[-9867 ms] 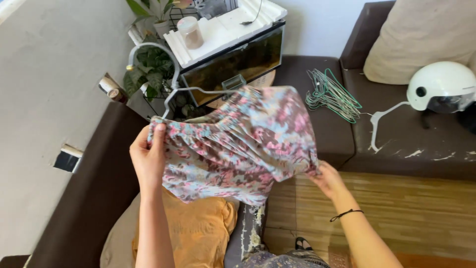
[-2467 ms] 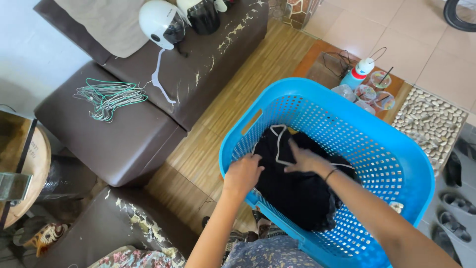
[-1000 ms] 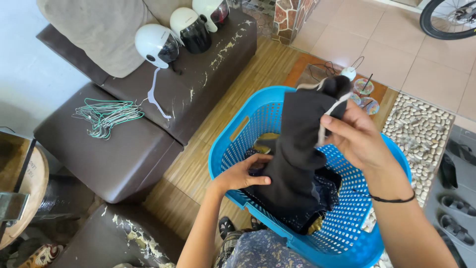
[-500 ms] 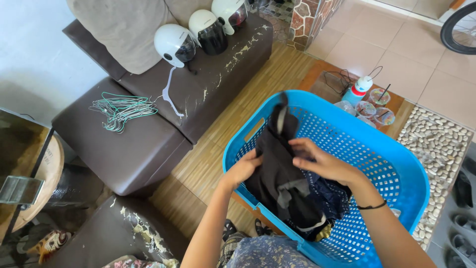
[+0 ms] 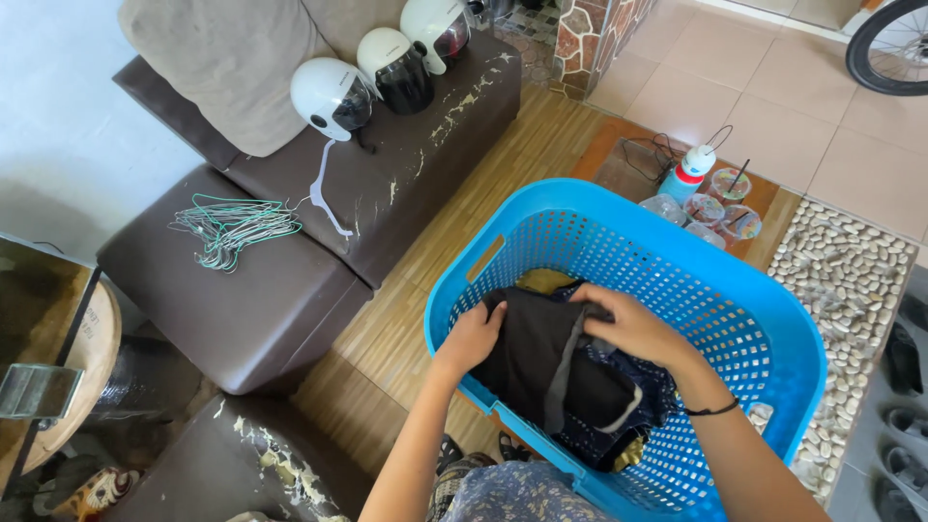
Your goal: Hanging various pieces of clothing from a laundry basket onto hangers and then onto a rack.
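Inside the blue basket (image 5: 773,319), both hands (image 5: 633,329) grip black clothing (image 5: 541,362), fingertips hidden.

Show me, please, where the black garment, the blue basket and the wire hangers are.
black garment (image 5: 541,362): head view, on the middle of its folded cloth.
blue basket (image 5: 764,329): head view, on its perforated inner wall.
wire hangers (image 5: 237,227): head view, on the middle of the pile.

Bare forearms, no sleeves; thin black band on right wrist (image 5: 710,411); patterned blue-grey garment (image 5: 512,493) below.
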